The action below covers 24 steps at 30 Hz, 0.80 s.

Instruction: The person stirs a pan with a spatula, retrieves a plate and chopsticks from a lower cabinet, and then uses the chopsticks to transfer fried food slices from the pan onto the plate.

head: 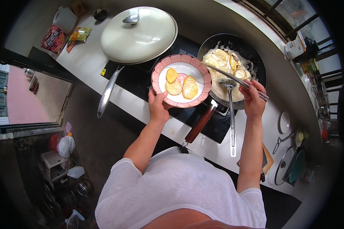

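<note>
My left hand (158,106) grips the near left rim of a pink-rimmed plate (164,64), held up beside the wok. On it lie three browned potato slices (190,87). In my right hand (252,98) is a pair of metal chopsticks (228,75), reaching over the wok; their tips are at the wok's left side, close to the plate's rim. Pale slices (240,74) sit in bubbling, foamy oil inside the black wok (256,54). A metal slotted ladle (232,120) rests with its head in the oil and its handle over the wok's near edge.
A large lidded pan (140,37) stands left of the wok, its metal handle (110,91) jutting toward me. The wok's wooden handle (199,126) points my way. Rightward are a glass lid (283,164), a white bowl (284,122) and a peeler (281,140). Snack packets (80,34) lie at far left.
</note>
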Available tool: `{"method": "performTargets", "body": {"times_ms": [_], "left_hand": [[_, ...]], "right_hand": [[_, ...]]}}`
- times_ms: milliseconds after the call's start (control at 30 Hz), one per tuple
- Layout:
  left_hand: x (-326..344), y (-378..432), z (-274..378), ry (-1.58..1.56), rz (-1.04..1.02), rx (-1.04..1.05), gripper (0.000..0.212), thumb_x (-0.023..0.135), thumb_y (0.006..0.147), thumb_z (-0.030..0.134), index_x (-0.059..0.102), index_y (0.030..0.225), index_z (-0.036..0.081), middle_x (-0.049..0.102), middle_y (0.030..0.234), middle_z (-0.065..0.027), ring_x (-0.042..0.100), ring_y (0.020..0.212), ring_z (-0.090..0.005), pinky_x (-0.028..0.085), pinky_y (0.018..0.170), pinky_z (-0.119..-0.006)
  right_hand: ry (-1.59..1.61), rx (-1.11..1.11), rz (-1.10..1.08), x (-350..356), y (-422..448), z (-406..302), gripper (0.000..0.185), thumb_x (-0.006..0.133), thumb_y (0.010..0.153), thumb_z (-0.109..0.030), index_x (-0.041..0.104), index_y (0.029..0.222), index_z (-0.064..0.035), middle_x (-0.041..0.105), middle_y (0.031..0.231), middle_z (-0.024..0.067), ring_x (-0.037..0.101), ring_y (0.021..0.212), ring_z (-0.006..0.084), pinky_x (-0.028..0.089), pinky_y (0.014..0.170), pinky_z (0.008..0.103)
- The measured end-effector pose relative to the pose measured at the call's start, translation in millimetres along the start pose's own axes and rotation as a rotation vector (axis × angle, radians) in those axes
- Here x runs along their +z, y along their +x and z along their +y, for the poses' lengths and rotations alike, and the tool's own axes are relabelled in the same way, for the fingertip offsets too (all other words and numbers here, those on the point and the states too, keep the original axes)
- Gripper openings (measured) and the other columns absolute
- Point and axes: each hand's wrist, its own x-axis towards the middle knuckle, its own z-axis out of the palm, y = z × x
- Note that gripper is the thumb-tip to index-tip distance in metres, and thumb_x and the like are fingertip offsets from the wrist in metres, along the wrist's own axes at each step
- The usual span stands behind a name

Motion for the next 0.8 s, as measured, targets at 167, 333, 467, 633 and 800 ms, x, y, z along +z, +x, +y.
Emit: {"method": "performTargets", "body": {"times_ms": [167, 333, 467, 633, 800], "left_hand": [[3.9, -6.4, 0.6, -0.004, -0.018, -0.008, 0.052, 0.049, 0.073, 0.009, 0.033, 0.121, 0.002, 0.046, 0.115, -0.0134, 0.050, 0.105, -0.0252, 0.046, 0.086, -0.038], [-3.8, -11.3, -0.2, -0.075, -0.050, 0.006, 0.052, 0.050, 0.072, 0.008, 0.031, 0.120, 0.002, 0.045, 0.113, -0.0136, 0.052, 0.101, -0.0241, 0.049, 0.082, -0.035], [-7.5, -16.7, -0.5, -0.087, -0.035, -0.019, 0.052, 0.050, 0.073, 0.008, 0.031, 0.121, 0.002, 0.045, 0.114, -0.0123, 0.050, 0.103, -0.0229, 0.047, 0.084, -0.035], [-18.2, -30.7, 3.2, -0.097, -0.048, -0.017, 0.050, 0.049, 0.073, 0.007, 0.032, 0.120, 0.003, 0.045, 0.113, -0.0115, 0.050, 0.102, -0.0219, 0.047, 0.082, -0.033], [-8.3, -55.3, 11.2, -0.071, -0.103, -0.047, 0.046, 0.050, 0.072, 0.007, 0.035, 0.115, 0.003, 0.047, 0.109, -0.0103, 0.052, 0.097, -0.0199, 0.048, 0.078, -0.031]], "right_hand": [[-0.249, 0.100, -0.124, 27.3, -23.2, -9.6, 0.022, 0.055, 0.082, -0.004, 0.054, 0.103, 0.0021, 0.060, 0.096, 0.0202, 0.062, 0.084, 0.0260, 0.054, 0.074, 0.0352], [-0.175, 0.016, -0.098, 27.6, -31.1, -31.2, 0.018, 0.053, 0.083, -0.003, 0.056, 0.099, 0.0027, 0.060, 0.095, 0.0200, 0.062, 0.084, 0.0257, 0.054, 0.073, 0.0344], [-0.174, -0.039, -0.188, 32.1, -44.3, -35.5, 0.018, 0.053, 0.082, 0.000, 0.056, 0.099, 0.0030, 0.060, 0.096, 0.0197, 0.062, 0.083, 0.0251, 0.053, 0.072, 0.0339], [-0.180, -0.115, -0.194, 54.7, -58.7, -47.8, 0.018, 0.053, 0.079, 0.005, 0.059, 0.096, 0.0040, 0.059, 0.096, 0.0196, 0.061, 0.078, 0.0223, 0.052, 0.070, 0.0308], [-0.473, -0.155, -0.334, 51.1, -75.0, -54.8, 0.020, 0.051, 0.080, 0.002, 0.058, 0.098, 0.0036, 0.058, 0.096, 0.0219, 0.061, 0.079, 0.0257, 0.052, 0.069, 0.0322]]}}
